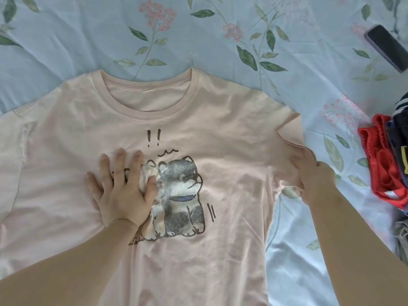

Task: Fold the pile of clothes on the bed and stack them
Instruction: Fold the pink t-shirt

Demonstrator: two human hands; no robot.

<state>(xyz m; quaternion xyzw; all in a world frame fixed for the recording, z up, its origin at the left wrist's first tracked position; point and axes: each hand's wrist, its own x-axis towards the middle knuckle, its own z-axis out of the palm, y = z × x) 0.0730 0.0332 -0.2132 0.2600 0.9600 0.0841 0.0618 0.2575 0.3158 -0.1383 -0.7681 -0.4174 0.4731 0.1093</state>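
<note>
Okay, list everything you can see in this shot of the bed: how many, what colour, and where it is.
T-shirt: one, pale peach, spread front side up across the middle of the bed
dog print: one, grey and white with dark outlines, on the T-shirt's chest
bed sheet: one, light blue with green leaves and pink flowers, under everything
phone: one, dark, top right on the sheet
red garment: one, red, crumpled at the right edge
dark navy garment: one, navy, lying on the red one, cut off by the frame
grey garment: one, grey, right edge below the red one
left hand: one, pressed flat on the T-shirt beside the print
right hand: one, grips the T-shirt's sleeve on the right side
</note>
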